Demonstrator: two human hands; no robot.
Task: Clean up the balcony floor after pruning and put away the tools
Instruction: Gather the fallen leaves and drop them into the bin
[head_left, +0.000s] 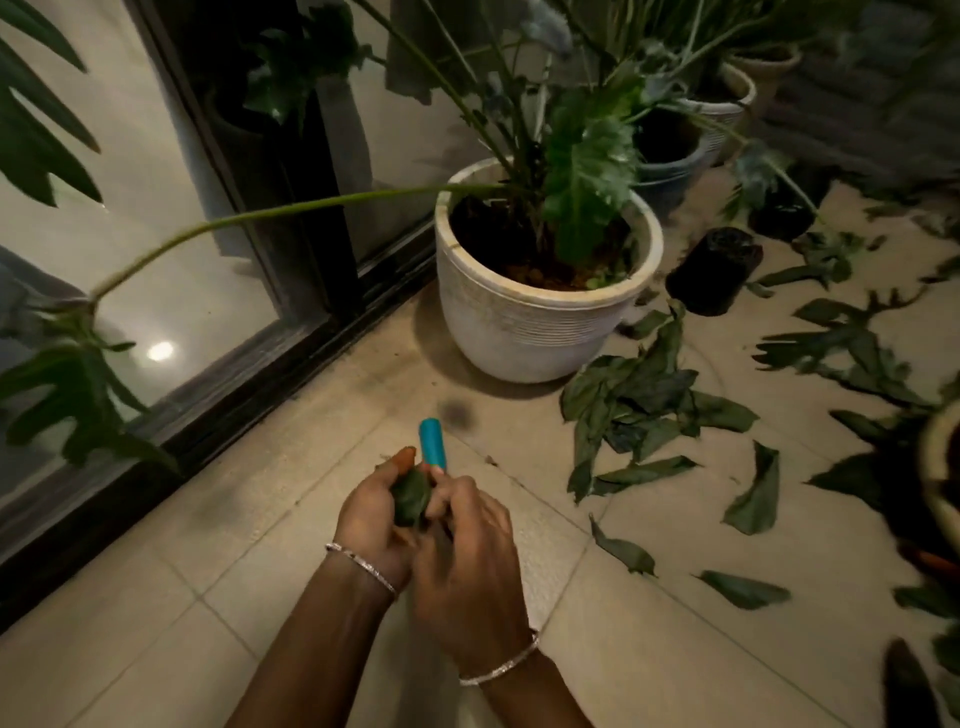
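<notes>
My left hand (371, 519) and my right hand (467, 561) meet low in the middle of the view above the tiled floor (208, 519). The left hand's fingers curl round a folded green leaf (410, 498). A teal tool handle (434, 441) sticks up out of the right hand's grip; the rest of that tool is hidden by the fingers. Cut leaves (639, 400) lie heaped and scattered over the floor to the right.
A big white ribbed pot (524, 322) with a leafy plant stands ahead. More pots (722, 98) line the back right. A black cylinder (714, 270) lies on the floor beside them. A dark-framed glass door (218, 364) runs along the left.
</notes>
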